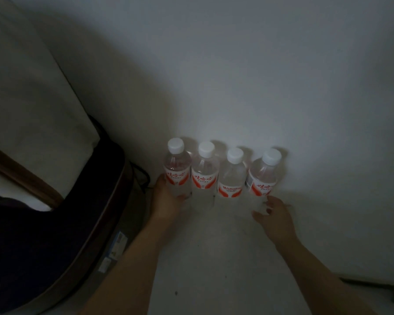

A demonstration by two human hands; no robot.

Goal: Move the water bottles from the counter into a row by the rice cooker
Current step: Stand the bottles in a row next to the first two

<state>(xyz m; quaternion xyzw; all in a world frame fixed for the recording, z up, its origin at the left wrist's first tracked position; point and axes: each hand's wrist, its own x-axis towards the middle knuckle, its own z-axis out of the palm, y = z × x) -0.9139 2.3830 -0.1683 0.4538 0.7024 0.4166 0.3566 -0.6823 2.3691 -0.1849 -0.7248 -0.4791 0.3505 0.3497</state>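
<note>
Row alignment, final step: four water bottles (205,176) stand upright, side by side, just ahead of both hands.
The left hand (166,201) grips the leftmost bottle (176,169); the right hand (275,217), loosely spread and holding nothing, is beside the rightmost bottle (263,176). Next, probably: straighten and release.

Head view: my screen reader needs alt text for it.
Four white-capped water bottles stand in a row against a white wall. The left hand grips the leftmost bottle; the right hand hovers, fingers spread, by the rightmost bottle.
</note>
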